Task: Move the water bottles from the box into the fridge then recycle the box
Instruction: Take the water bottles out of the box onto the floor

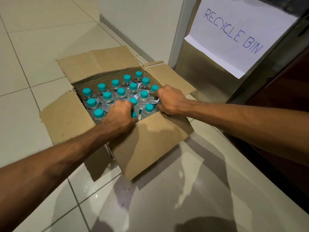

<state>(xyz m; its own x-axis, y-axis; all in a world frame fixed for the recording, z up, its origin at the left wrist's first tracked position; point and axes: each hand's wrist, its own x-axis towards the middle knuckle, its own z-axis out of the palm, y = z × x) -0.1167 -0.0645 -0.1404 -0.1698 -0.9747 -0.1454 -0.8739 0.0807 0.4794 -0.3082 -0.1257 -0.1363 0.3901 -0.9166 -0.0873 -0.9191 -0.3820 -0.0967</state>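
Item 1. Tiled floor (41,47): pale tiles, with a few water drops (127,190) near the box's near corner.

Item 2. Recycle bin (197,67): metal body at far right, with a handwritten paper sign (237,34) on its front. It stands just beside the box's far right flap.

Item 3. Cardboard box (150,144): on the floor at centre, all four flaps folded outward, opening upward.

Item 4. Water bottles (121,94): clear with teal caps, upright and packed in rows, filling the box. Every long axis is vertical, so I judge the lift should go straight up.

Item 5. Left hand (119,117): reaches over the near wall with its fingers curled down round a near-row bottle (133,114). The palm hides most of that bottle, so I log this grasp as probable, not certain.

Item 6. Right hand (170,100): comes in from the right, with fingers and thumb clasped round a right-edge bottle (155,88) below its cap.

Relation noted: the bottles lie directly under both hands. The left hand is at the near row and the right hand at the right side. Neighbouring bottles touch on all sides, so I expect each one must rise clear of them before it moves sideways. No fridge is in view and the box looks full, so by my reckoning the unloading has barely begun.
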